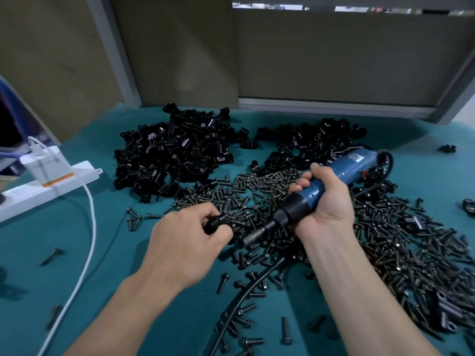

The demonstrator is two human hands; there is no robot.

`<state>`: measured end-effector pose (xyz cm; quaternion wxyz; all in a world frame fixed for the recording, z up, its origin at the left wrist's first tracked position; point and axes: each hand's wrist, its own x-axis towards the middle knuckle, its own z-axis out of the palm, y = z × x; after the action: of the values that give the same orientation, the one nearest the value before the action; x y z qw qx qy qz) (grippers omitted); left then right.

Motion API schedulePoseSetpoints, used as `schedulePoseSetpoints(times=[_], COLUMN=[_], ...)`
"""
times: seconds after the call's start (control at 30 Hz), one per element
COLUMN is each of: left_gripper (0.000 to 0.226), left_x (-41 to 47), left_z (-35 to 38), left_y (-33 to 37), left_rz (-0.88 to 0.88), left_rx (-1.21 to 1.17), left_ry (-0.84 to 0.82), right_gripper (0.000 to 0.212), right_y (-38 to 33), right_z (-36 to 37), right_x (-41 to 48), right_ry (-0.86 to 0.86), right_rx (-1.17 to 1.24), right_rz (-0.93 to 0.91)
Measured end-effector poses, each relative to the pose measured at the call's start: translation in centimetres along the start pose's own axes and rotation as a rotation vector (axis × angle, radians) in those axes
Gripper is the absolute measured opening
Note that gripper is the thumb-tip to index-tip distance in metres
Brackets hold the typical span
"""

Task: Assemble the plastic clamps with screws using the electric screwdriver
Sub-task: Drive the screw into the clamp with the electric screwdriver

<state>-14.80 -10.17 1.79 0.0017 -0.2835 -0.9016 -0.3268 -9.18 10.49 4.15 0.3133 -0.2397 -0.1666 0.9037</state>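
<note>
My left hand [190, 235] pinches a black plastic clamp [216, 223] just above the green table, over the edge of the screw heap. My right hand [323, 199] grips the blue electric screwdriver [334, 181] around its body. Its metal bit socket [253, 236] points down-left towards the clamp, a short gap away. A wide heap of dark screws [372, 240] spreads across the middle and right of the table. Two piles of black clamps lie behind it, a large pile [174, 155] at centre-left and a second pile [313, 140] at centre-right.
A white power strip [51, 188] with a plugged adapter sits at the left, and its white cable [88, 235] runs towards me. The screwdriver's black cord [246, 291] curves across the near table. Loose screws and stray clamps [447, 148] dot the green mat. Beige panels wall the back.
</note>
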Motion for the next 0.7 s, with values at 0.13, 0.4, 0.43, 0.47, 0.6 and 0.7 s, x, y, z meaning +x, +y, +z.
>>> schedulePoseSetpoints(times=[0.13, 0.4, 0.43, 0.47, 0.6, 0.7], left_gripper=[0.018, 0.027, 0.027, 0.028, 0.025, 0.018], left_x=[-0.22, -0.56, -0.56, -0.56, -0.55, -0.40], left_z=[-0.09, 0.25, 0.24, 0.22, 0.26, 0.30], left_y=[0.26, 0.78, 0.74, 0.67, 0.45, 0.40], left_rz=[0.052, 0.088, 0.078, 0.067, 0.005, -0.047], left_rx=[-0.001, -0.014, -0.027, -0.042, -0.166, -0.268], left_ry=[-0.003, -0.014, -0.016, -0.020, -0.062, -0.093], right_gripper=[0.015, 0.018, 0.018, 0.018, 0.015, 0.015], right_y=[-0.62, -0.39, -0.32, -0.27, -0.19, -0.11], right_z=[-0.05, 0.00, 0.06, 0.12, 0.35, 0.54], right_x=[0.77, 0.77, 0.71, 0.64, 0.36, 0.19], right_ry=[0.059, 0.043, 0.040, 0.036, 0.006, -0.008], right_rx=[0.054, 0.135, 0.136, 0.135, 0.118, 0.108], right_rz=[-0.069, -0.048, -0.048, -0.050, -0.060, -0.072])
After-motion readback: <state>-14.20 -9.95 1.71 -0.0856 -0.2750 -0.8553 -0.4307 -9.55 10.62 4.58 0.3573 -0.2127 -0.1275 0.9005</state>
